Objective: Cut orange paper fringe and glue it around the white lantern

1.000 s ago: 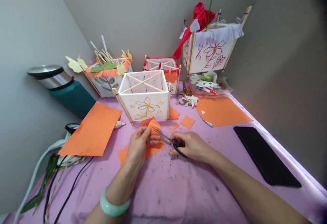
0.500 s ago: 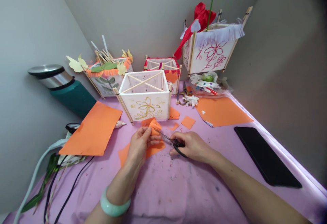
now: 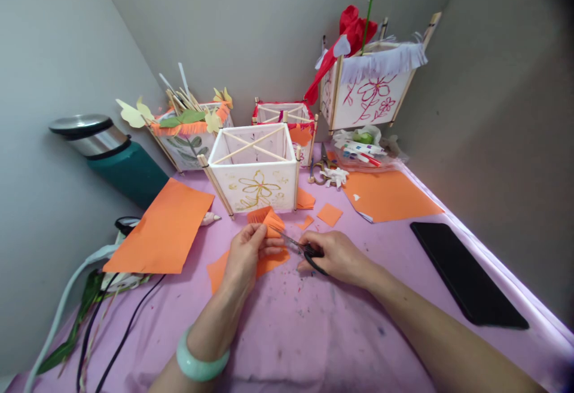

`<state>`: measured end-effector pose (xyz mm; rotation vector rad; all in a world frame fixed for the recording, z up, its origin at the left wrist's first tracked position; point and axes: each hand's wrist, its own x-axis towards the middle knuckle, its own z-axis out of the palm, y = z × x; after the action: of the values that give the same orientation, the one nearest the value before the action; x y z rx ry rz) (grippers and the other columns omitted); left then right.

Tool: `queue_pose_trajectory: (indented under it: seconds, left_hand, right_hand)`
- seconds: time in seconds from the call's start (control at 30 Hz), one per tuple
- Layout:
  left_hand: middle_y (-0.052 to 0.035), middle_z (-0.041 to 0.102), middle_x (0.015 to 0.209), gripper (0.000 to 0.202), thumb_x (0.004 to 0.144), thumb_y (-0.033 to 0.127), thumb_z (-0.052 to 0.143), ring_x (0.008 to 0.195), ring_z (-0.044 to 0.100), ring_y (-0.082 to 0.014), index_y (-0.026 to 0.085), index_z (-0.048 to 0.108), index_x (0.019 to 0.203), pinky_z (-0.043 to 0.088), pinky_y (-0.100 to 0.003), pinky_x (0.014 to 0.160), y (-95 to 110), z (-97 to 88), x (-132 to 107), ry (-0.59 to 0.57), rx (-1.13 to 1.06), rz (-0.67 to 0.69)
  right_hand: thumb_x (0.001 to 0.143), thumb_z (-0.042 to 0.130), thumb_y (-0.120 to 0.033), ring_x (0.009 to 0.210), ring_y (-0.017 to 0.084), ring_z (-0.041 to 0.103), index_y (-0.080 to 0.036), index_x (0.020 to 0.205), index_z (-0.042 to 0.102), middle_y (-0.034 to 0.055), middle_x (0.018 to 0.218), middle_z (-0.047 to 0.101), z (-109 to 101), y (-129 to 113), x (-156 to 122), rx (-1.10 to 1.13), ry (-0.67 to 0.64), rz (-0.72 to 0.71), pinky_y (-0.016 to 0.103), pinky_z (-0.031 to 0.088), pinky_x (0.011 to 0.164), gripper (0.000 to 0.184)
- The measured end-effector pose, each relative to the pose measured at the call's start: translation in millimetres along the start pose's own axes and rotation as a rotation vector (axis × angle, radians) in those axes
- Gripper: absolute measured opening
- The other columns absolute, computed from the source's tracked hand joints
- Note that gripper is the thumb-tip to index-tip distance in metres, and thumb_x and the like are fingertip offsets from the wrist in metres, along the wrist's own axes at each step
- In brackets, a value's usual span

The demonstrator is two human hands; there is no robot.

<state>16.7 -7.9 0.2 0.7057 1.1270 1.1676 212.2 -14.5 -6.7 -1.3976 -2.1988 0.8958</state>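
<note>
My left hand [image 3: 246, 254], with a pale green bangle [image 3: 201, 357] on its wrist, pinches a strip of orange paper [image 3: 272, 221] whose edge is cut into a fringe. Black-handled scissors [image 3: 314, 255] are in my right hand [image 3: 338, 255], fingers round the handles. Their blades reach the fringed strip beside my left fingertips. Under my left hand lies a larger orange sheet [image 3: 271, 264], partly covered. Just behind the strip stands a white lantern frame [image 3: 253, 186] with a yellow flower drawn on it. Small orange scraps [image 3: 330, 215] lie to its right.
At the left are an orange sheet [image 3: 161, 231], a teal bottle [image 3: 130, 168] and cables [image 3: 130, 333]. Decorated lanterns [image 3: 192, 142] stand behind, and another lantern [image 3: 376, 91] hangs at the back right. A black phone [image 3: 466, 273] and more orange paper [image 3: 394, 198] lie at the right.
Almost nothing differs. The fringed end of the orange strip has shifted very slightly at the scissor blades; both hands stay in place.
</note>
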Motion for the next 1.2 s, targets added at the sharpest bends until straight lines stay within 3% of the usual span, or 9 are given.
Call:
queue_pose_trajectory:
  seconds: [0.43,0.83,1.2]
  left_hand:
    - [-0.0054,0.069,0.06,0.017,0.08,0.023,0.064,0.058,0.069,-0.0162,0.015,0.049,0.078,0.055,-0.023,0.054,0.0,2.8,-2.5,0.009,0.009,-0.009]
    - [-0.0063,0.07,0.062,0.019,0.079,0.024,0.066,0.058,0.069,-0.0164,0.015,0.049,0.078,0.055,-0.024,0.055,-1.1,2.3,-3.7,0.007,0.011,-0.006]
    - [-0.004,0.069,0.061,0.025,0.074,0.029,0.071,0.058,0.069,-0.0163,0.015,0.05,0.077,0.054,-0.023,0.055,1.9,-2.6,0.2,0.038,-0.015,0.045]
  right_hand:
    - [0.07,0.073,-0.049,0.056,0.01,0.045,-0.02,0.084,0.064,-0.0046,0.061,0.053,0.7,0.2,0.4,0.003,0.019,-0.009,0.019,0.029,0.055,0.034]
    - [0.07,0.075,-0.044,0.056,0.01,0.043,-0.019,0.083,0.064,-0.0052,0.061,0.051,0.6,-1.0,0.5,0.004,0.015,-0.001,0.019,0.029,0.054,0.03]
    - [0.068,0.074,-0.049,0.056,0.009,0.045,-0.02,0.086,0.063,-0.0059,0.061,0.052,-0.8,3.3,0.3,0.076,-0.01,-0.003,0.019,0.029,0.053,0.036]
